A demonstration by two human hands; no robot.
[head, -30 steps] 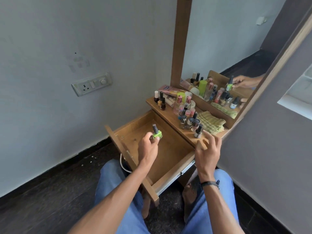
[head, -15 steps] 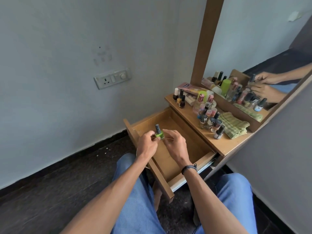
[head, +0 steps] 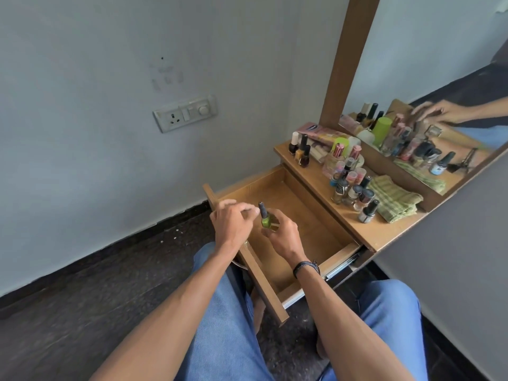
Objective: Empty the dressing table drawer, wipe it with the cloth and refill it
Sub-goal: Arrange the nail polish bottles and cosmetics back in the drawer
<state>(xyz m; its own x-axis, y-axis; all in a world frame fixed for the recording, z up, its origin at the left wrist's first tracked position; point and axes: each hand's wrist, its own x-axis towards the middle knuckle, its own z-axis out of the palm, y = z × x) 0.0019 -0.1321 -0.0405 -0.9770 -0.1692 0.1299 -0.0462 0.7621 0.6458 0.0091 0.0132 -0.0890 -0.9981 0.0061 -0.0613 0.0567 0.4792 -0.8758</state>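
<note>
We see soft, even daylight, moderately bright, no glare. We note faint shade along drawer (head: 310,213) back, under tabletop edge. We find left hand (head: 233,222), green bottle (head: 266,221) and mirror (head: 439,64) reflections motion-smeared. Wide-angle bows wall (head: 110,133) toward frame corners.

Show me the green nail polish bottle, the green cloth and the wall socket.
green nail polish bottle (head: 266,221), head view, glass body
green cloth (head: 393,200), head view, folded top
wall socket (head: 184,114), head view, faceplate centre

The green nail polish bottle (head: 266,221) has passed from the left hand (head: 232,224) into the right hand (head: 283,236).
</note>
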